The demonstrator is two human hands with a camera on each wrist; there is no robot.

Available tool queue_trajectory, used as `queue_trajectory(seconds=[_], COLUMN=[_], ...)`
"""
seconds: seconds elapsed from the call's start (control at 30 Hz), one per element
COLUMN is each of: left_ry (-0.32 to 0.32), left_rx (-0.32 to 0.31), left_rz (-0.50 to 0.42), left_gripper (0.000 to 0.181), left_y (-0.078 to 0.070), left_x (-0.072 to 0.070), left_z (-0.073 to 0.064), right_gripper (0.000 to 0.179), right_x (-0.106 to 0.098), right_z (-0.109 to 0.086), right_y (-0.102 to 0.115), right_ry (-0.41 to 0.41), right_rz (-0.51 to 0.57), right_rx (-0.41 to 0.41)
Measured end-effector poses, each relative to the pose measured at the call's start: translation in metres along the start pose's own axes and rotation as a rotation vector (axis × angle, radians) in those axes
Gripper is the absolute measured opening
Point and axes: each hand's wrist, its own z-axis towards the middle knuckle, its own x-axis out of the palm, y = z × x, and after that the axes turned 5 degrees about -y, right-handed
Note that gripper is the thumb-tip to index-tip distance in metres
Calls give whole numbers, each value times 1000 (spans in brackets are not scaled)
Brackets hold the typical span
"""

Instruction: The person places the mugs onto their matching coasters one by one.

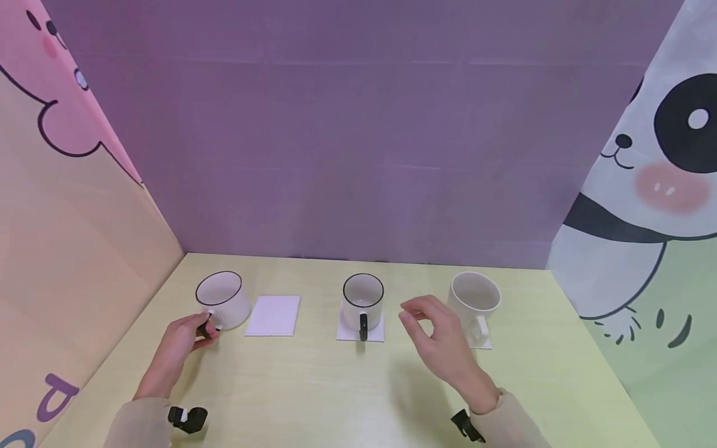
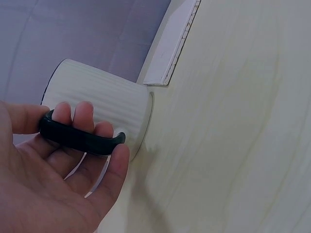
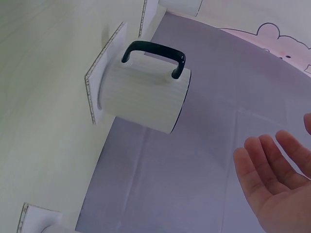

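Note:
At the left of the table, my left hand [image 1: 178, 345] grips the black handle [image 2: 80, 141] of a white mug with a black rim [image 1: 232, 311]. Fingers pass through that handle in the left wrist view. Whether the mug's base touches the table I cannot tell. Just right of it lies a bare white square coaster [image 1: 272, 316]. A second black-rimmed white mug [image 1: 354, 316] stands upright on a coaster in the middle, its black handle facing me. My right hand [image 1: 445, 348] hovers between this mug and an all-white mug [image 1: 476, 294], fingers loosely bent, holding nothing.
The all-white mug stands on another coaster [image 1: 486, 345], mostly hidden. Behind the pale wooden table [image 1: 313, 392] rises a purple backdrop [image 1: 358, 137]. Printed side panels stand left and right, the right one with a panda [image 1: 622, 224].

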Motion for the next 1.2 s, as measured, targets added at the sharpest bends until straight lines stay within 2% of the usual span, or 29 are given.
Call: queue_trajectory(seconds=[0.47,0.93,1.2], left_ry=[-6,-4,-1], left_rx=[4,-5,3], left_rz=[7,1,10], left_gripper=[47,47,46], left_y=[-2,-1,-2], left_x=[3,1,0], left_z=[-3,-1,-2], right_gripper=[12,11,11], right_x=[10,27,31], right_z=[13,23,27], right_y=[12,17,20], right_ry=[25,25,32], right_rz=[11,78,86], right_rx=[4,-85,-100])
